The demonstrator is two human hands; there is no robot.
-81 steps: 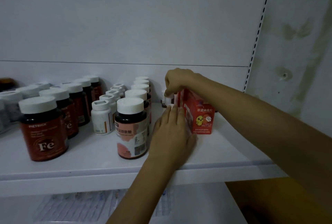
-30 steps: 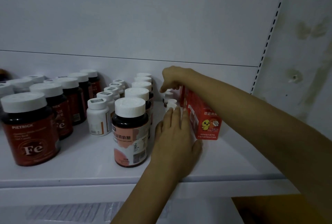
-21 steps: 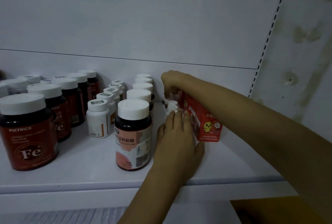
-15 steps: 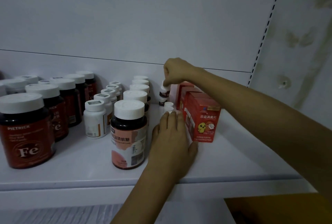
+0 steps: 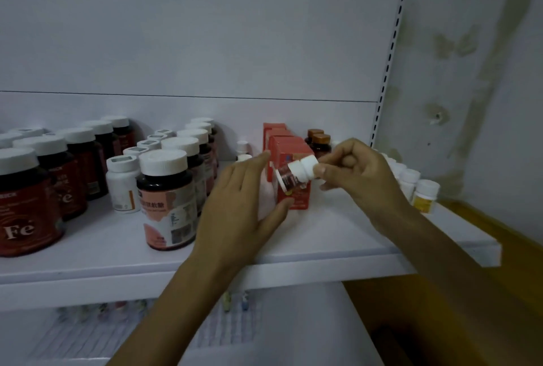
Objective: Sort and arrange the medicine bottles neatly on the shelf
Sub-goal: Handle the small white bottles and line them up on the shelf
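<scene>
- right hand pinches small bottle by its white cap, held in the air in front of the red boxes, above the shelf.
- bottle tilted, long axis slanting down-left, base toward left hand.
- left hand spread, empty, just beside the base; nearer to it than to the two small white-capped bottles behind.
- bottle: dark brownish label, white cap, tiny.
</scene>
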